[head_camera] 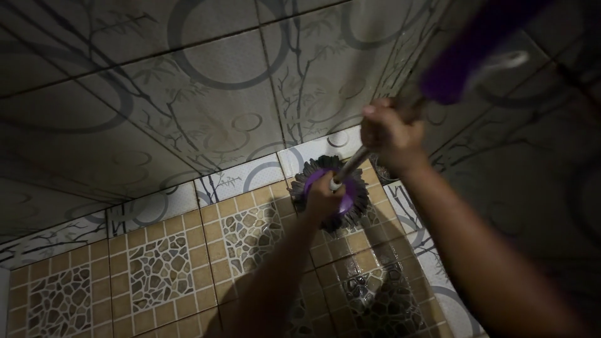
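— Where is the mop right now?

— Its head (330, 191), a purple disc ringed with dark strands, is pressed into the corner where the tiled floor (156, 269) meets the patterned wall (188, 94). The metal pole (350, 164) slants up from it toward the person.

— And the hands?

— The left hand (322, 197) sits low, its grip wrapped around the pole just above the purple disc. The right hand (389, 133) is higher up, its grip clenched on the pole just below the purple handle sleeve (466, 53).

— What is the floor like there?

— Brown squares with pebble-patterned panels, and it looks wet and glossy near the right-hand wall (538, 175). The light is dim, so the strands are hard to make out.
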